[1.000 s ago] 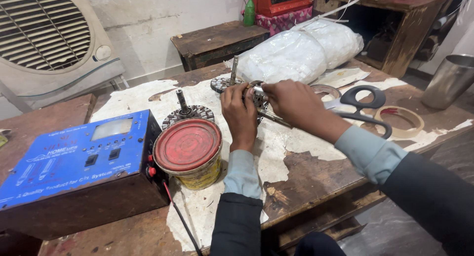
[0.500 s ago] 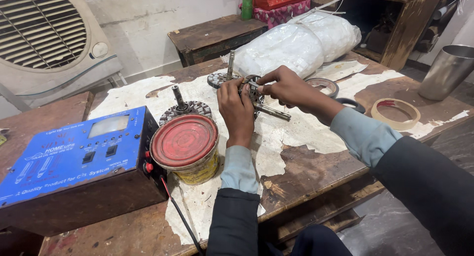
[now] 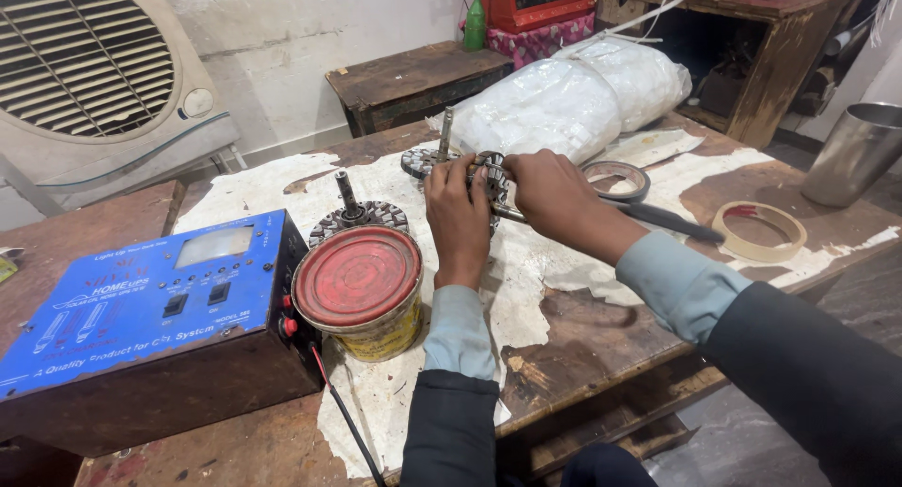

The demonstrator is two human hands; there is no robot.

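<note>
Both hands are up at the middle of the tabletop [image 3: 583, 337], working one small part. The left hand [image 3: 458, 215] is curled shut around the near side of a round toothed metal rotor [image 3: 489, 179], fingers wrapped on its rim. The right hand [image 3: 554, 198] comes in from the right, closed as well, pinching the same rotor from the far right side, and a dark-handled tool [image 3: 669, 221] runs out from under that hand toward the right; whether the hand grips the tool I cannot tell. The rotor sits between the two hands, just above the torn white paper [image 3: 526, 262] covering the wood.

Just far-left of the hands, a second toothed disc with an upright shaft [image 3: 442, 141] stands on the paper. Further left, another rotor with a shaft [image 3: 355, 215] stands right behind a tin with a red lid [image 3: 359, 280]. Left of the tin is a blue-topped box with switches [image 3: 141, 299], a black cable trailing from it toward the near edge.

On the right, a roll of tape [image 3: 759, 231] lies flat, another ring [image 3: 618, 179] lies just past the right hand, and a steel cup [image 3: 855, 154] stands at the far right. A white wrapped bundle [image 3: 564, 97] lies at the far edge
</note>
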